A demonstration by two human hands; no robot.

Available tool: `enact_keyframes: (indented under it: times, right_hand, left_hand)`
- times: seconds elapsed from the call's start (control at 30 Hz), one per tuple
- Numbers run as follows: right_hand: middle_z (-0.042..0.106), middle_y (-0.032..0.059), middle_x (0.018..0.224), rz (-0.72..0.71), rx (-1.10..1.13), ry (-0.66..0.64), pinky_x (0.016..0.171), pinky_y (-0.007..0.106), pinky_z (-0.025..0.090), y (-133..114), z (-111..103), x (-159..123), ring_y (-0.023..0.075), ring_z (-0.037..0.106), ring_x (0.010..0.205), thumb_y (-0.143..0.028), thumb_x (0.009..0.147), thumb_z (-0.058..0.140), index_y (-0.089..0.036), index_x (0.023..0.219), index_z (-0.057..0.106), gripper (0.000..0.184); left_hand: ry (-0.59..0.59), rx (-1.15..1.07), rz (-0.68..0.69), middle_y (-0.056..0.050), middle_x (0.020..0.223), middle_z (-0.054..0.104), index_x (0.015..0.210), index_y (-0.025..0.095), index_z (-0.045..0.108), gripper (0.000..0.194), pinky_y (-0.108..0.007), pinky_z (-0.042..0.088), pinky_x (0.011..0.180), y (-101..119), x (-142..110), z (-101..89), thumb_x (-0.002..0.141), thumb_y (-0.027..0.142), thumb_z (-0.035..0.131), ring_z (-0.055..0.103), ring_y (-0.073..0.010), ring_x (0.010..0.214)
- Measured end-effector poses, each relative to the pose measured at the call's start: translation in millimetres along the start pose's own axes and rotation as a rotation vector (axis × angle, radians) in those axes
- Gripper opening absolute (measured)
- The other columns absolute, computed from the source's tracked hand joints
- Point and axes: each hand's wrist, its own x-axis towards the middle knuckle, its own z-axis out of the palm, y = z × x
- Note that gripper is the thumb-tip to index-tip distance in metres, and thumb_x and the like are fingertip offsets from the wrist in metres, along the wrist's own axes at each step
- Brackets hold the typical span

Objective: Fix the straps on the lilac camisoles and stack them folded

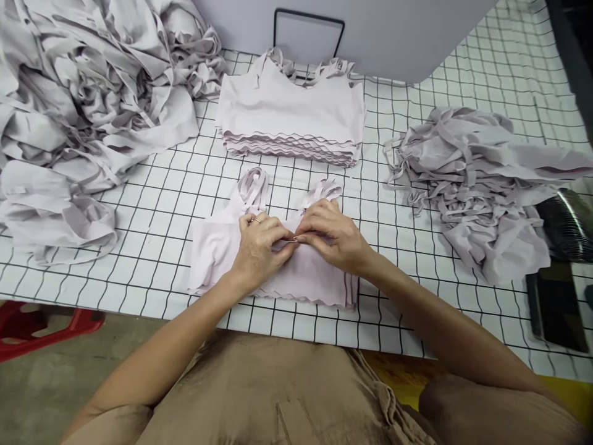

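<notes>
A small stack of pale pink bra tops (213, 253) with thin straps and wavy hems lies in front of me. My left hand (263, 246) is closed, its thumb and fingers pinching the neckline of the uppermost one near the middle. From the other side, my right hand (334, 237) pinches the same edge, fingertips almost meeting the left ones. Something tiny and pale shows between the fingertips; I cannot make out what it is. Straps loop up beyond both hands.
Beyond my hands sits a neat, thicker stack of bra tops (291, 108), against a grey panel (380, 37) with a black wire frame (343, 37). A large loose heap (106, 80) fills the left; a smaller pile (482, 173) lies right, near a dark phone-like object (556, 306). A red stool (69, 327) stands below.
</notes>
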Motion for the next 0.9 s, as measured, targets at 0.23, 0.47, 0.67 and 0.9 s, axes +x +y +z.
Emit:
enact_keyframes:
  times: [0.23, 0.47, 0.67, 0.9]
  right_hand:
    - [0.067, 0.0036, 0.081, -0.009, 0.079, 0.014, 0.082, 0.041, 0.043, 2.1, 1.7, 0.0, 0.0219, 0.056, 0.088, -0.020, 0.095, 0.060, -0.023, 0.084, 0.066, 0.013]
    - [0.068, 0.0037, 0.081, 0.005, 0.090, 0.006, 0.083, 0.042, 0.044, 3.4, 1.6, 0.1, 0.0222, 0.057, 0.088, -0.020, 0.095, 0.060, -0.023, 0.083, 0.066, 0.013]
    - [0.068, 0.0037, 0.081, -0.010, 0.129, 0.019, 0.084, 0.042, 0.046, 1.5, 1.0, 1.3, 0.0221, 0.057, 0.087, -0.021, 0.094, 0.061, -0.023, 0.083, 0.066, 0.012]
    - [0.068, 0.0040, 0.081, 0.000, 0.106, 0.008, 0.085, 0.042, 0.046, 3.6, 2.3, 0.2, 0.0222, 0.057, 0.087, -0.022, 0.094, 0.061, -0.023, 0.083, 0.066, 0.013]
  left_hand:
    - [-0.005, -0.010, 0.013, 0.001, 0.074, 0.067, 0.075, 0.023, 0.069, 0.012, -0.042, 0.030, 0.091, -0.6, -0.2, -0.5, 0.087, 0.026, 0.071, 0.057, -0.0195, 0.080]
    - [-0.008, -0.011, -0.005, 0.002, 0.075, 0.069, 0.074, 0.024, 0.069, 0.012, -0.042, 0.031, 0.091, -0.1, -0.2, -0.3, 0.086, 0.025, 0.072, 0.057, -0.0189, 0.080]
    - [-0.013, -0.021, -0.003, 0.002, 0.076, 0.070, 0.074, 0.023, 0.069, 0.011, -0.043, 0.031, 0.092, 0.1, 0.5, -1.1, 0.085, 0.024, 0.073, 0.058, -0.0187, 0.079]
    - [-0.012, -0.020, -0.003, 0.002, 0.075, 0.070, 0.075, 0.024, 0.069, 0.011, -0.043, 0.031, 0.092, -1.1, -0.2, -0.1, 0.085, 0.025, 0.073, 0.058, -0.0194, 0.080]
